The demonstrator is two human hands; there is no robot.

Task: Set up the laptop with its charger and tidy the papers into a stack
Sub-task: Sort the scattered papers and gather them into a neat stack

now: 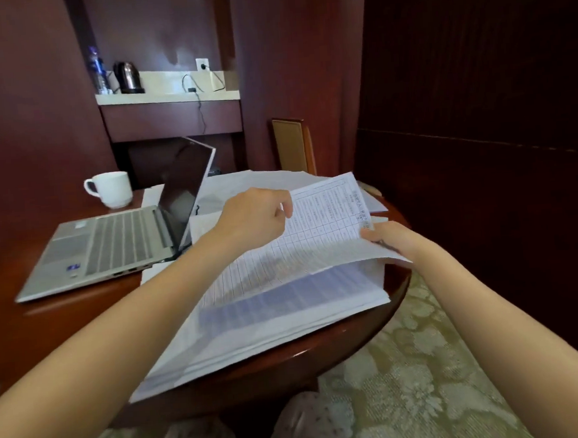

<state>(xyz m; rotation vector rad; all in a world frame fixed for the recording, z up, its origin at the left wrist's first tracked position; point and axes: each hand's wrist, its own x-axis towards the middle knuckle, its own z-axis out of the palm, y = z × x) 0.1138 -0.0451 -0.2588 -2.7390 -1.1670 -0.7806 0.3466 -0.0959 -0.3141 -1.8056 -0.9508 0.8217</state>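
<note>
The person sits at the round dark-red wooden table (48, 324) and works on the papers. The left hand (256, 216) has its fingers curled and pinches the far edge of 1 white printed sheet with a grid of lines (328, 216). The right hand (390, 239) grips the right edge of the same sheet, thumb on top, the other fingers hidden below it. The sheet is lifted above the thick stack of white papers (287, 311), which lies at the table's near edge with its sides not yet even. More loose white sheets (254, 182) lie behind the hands, apart from the stack, so I judge the tidying about half done. The open silver laptop (111, 246) stands on the left with a dark screen. A thin black cable (200, 108) hangs from the wall shelf; whether it reaches the laptop I cannot tell, so the charger step is perhaps not done
</note>
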